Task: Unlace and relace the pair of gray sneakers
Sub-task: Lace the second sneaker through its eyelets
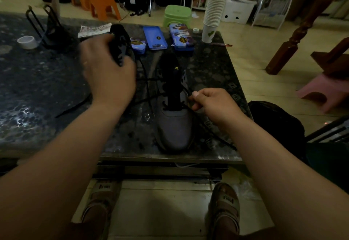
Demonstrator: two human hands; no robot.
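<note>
Watching the feed remotely here. The right hand (213, 105) pinches the black lace (151, 79) between thumb and curled fingers (197, 105), right at the eyelets on the near side of the gray sneaker (175, 126). That sneaker sits flat on the dark marbled surface (37, 92) with its toe towards the person. Its tongue sticks up just left of those fingers, and the toe cap lies below them. Loose lace strands run out to the left from the eyelets, and another trails off below the right wrist towards the surface edge.

The left hand (109, 69) is a bit blurred, but its fingers (98, 45) wrap round the second sneaker (120, 45), which looks dark and tipped up. I can't tell whether it touches the surface. A lace hangs down from it, just right of the thumb.

Beyond the left fingers lie three blue tins (154, 37) in a row, and right of those stands a tall stack of paper cups (213, 17). Well left of the left hand there's a tape roll (27, 42) and a black wire stand (47, 26). On the floor past the surface are a green stool (176, 16) and two orange stools (102, 3).
</note>
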